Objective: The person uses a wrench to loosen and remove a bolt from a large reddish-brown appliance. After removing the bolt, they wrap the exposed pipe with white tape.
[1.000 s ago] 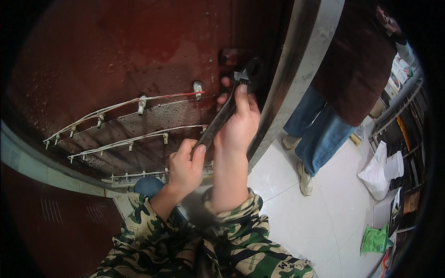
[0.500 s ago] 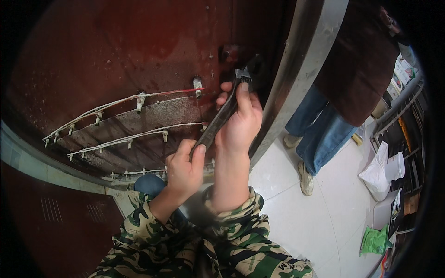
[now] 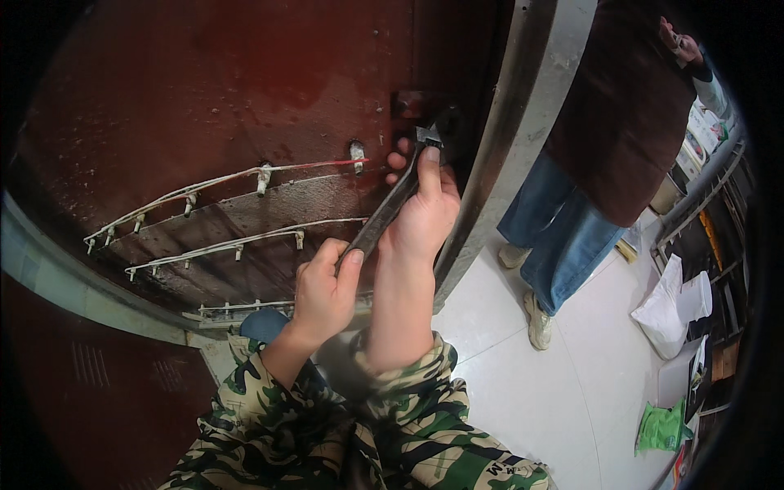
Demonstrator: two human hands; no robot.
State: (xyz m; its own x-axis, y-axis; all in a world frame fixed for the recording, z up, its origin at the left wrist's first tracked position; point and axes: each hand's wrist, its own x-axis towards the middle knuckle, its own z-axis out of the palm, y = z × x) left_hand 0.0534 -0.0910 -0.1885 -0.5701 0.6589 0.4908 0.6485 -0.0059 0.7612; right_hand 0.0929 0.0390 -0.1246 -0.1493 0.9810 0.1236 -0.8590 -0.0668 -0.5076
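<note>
Both hands are on a dark adjustable wrench (image 3: 384, 214) that slants up to the right in front of the red-brown panel (image 3: 245, 90). My left hand (image 3: 325, 286) is closed round the lower end of its handle. Near the head of the wrench, my right hand (image 3: 423, 208) grips it with the thumb laid against the jaw part. The open jaws point up toward a dark fitting (image 3: 445, 122) by the panel's right edge. Whether they touch it I cannot tell, as it is in shadow.
White cords run over several pale pegs (image 3: 264, 180) on the panel. A grey metal frame post (image 3: 510, 131) stands close at right. Beyond it, a person in a brown apron (image 3: 625, 122) and jeans stands on the tiled floor. A white bag (image 3: 663, 310) and a green package (image 3: 661, 426) lie by shelving.
The view has shifted slightly, so the panel's pegs sit a little further right. My hands and the wrench have barely moved. More of the other person's raised hand shows.
</note>
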